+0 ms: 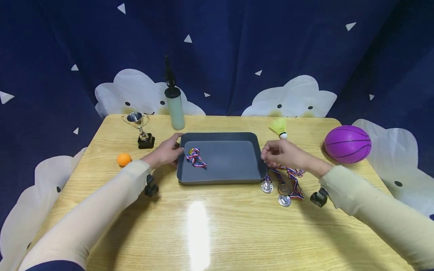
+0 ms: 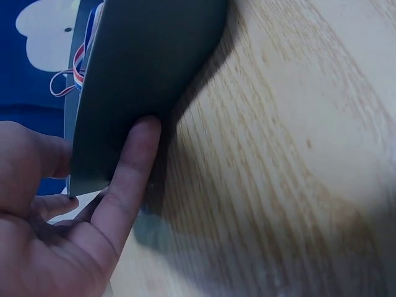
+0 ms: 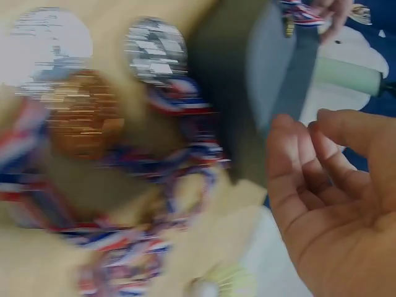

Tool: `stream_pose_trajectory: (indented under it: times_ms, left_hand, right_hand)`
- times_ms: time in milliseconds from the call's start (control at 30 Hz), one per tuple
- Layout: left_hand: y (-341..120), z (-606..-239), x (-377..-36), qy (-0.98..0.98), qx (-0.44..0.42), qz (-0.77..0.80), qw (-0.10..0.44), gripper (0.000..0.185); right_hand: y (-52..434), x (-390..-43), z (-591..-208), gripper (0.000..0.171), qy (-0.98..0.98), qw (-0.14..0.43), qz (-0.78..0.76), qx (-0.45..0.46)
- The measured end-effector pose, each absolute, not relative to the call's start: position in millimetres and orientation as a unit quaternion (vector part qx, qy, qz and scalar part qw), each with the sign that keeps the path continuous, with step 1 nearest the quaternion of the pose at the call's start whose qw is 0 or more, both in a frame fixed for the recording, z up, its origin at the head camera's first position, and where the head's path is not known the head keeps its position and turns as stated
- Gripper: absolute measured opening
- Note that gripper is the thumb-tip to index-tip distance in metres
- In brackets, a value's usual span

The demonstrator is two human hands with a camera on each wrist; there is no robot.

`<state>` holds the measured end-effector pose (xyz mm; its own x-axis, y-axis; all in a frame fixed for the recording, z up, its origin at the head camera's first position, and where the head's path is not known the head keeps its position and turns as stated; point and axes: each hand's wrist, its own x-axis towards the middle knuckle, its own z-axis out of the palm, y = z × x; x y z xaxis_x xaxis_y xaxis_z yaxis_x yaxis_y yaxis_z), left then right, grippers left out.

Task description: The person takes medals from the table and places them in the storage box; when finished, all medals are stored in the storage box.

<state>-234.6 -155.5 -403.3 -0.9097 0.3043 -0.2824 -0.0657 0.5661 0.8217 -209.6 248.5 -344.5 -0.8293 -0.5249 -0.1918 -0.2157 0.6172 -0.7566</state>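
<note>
From where I stand, the heap of three round metal medals on red-white-blue ribbons (image 1: 283,183) lies on the pale wooden table (image 1: 217,226), just off the shallow grey plastic tray (image 1: 234,143) at its four o'clock corner. The right hand (image 1: 283,153) hovers over the ribbons with fingers loosely curled; the right wrist view shows nothing between them. The left hand (image 1: 167,151) steadies the tray's nine o'clock wall with straight fingers. One more medal with a gold disc (image 1: 195,156) already lies inside the tray.

The discs look small, hard and light; the ribbons are limp and will likely tangle, so pinching a ribbon loop seems safest. The heap's long axis runs roughly from twelve to six o'clock, discs toward six.
</note>
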Motion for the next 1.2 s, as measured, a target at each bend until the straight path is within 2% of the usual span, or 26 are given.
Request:
stream_pose_trajectory:
  times_ms: [167,433,567,833,1033,1200]
  left_hand:
    - [-157,-404,-234,0.862,0.069,0.46,0.202,0.066]
    - [-156,-404,-233,0.857,0.07,0.47,0.199,0.065]
    - [-156,-404,-232,0.856,0.07,0.473,0.199,0.066]
    - [-156,-405,-234,0.855,0.071,0.473,0.201,0.066]
    - [-155,-404,-234,0.863,0.07,0.456,0.204,0.067]
    - [-156,-404,-235,0.866,0.07,0.449,0.208,0.066]
  right_hand:
    - [269,-186,-369,0.006,0.888,0.215,-0.333,-0.234]
    - [263,-165,-389,0.03,0.927,0.177,-0.23,-0.238]
    - [257,-162,-393,0.034,0.938,0.163,-0.2,-0.231]
    - [272,-167,-391,0.018,0.905,0.186,-0.28,-0.261]
    - [291,-172,-377,0.013,0.876,0.209,-0.337,-0.276]
    - [303,-176,-355,0.013,0.877,0.173,-0.348,-0.281]
